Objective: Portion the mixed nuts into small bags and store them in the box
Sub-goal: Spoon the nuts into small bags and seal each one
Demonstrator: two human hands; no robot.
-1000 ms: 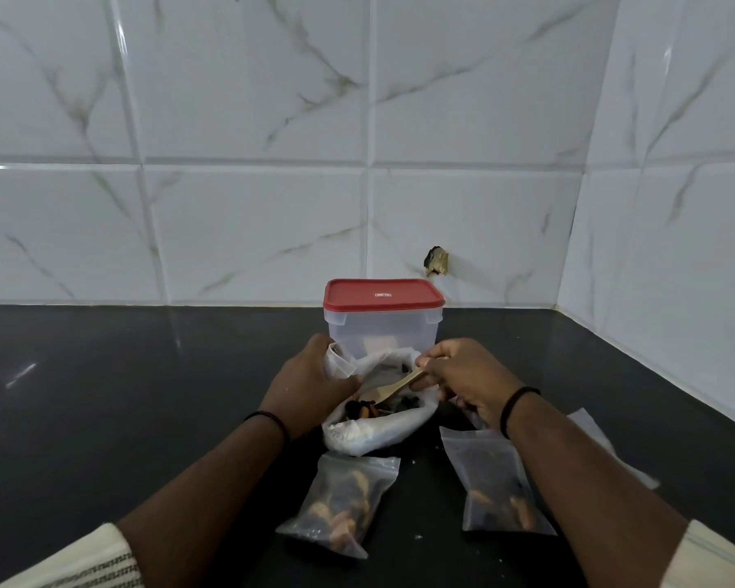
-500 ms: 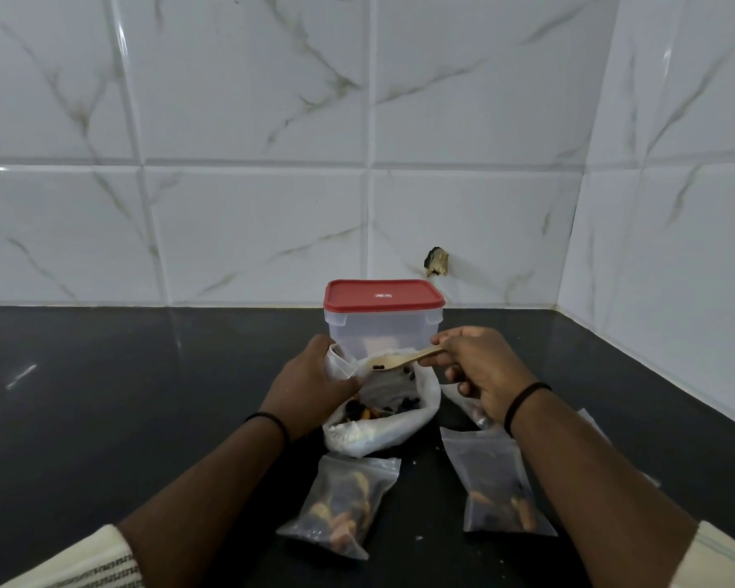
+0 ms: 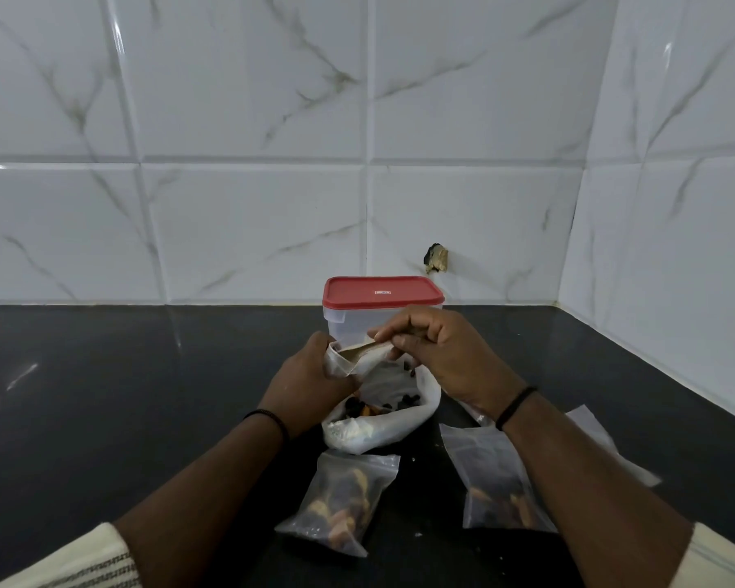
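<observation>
Plastic bags tell the score so far: two small bags lie filled on the black bench (image 3: 102, 418), one (image 3: 340, 502) near the middle front, the other (image 3: 491, 485) just under the right forearm, both holding nuts and both flat on their sides. Whether their zips are pressed shut I cannot tell from here. At least one more flat bag (image 3: 590, 426) pokes out beyond the right arm, and it looks empty. The box (image 3: 344, 328) stands at the back with its red lid (image 3: 382, 292) on, so by my reading nothing has gone into storage yet. That part is all still to come.

Now the hands. The left hand (image 3: 310, 388) pinches the rolled rim of the big white bag (image 3: 378, 430), holding its mouth open; dark and orange bits of the mix (image 3: 370, 407) sit low inside. The right hand (image 3: 433, 354) hovers above that mouth, wrist bent down, fingers closed round the handle of a wooden spoon (image 3: 359, 353) whose bowl points left toward the other hand. What the spoon carries, if anything, is too blurred to call. Another portion looks to be under way.
</observation>
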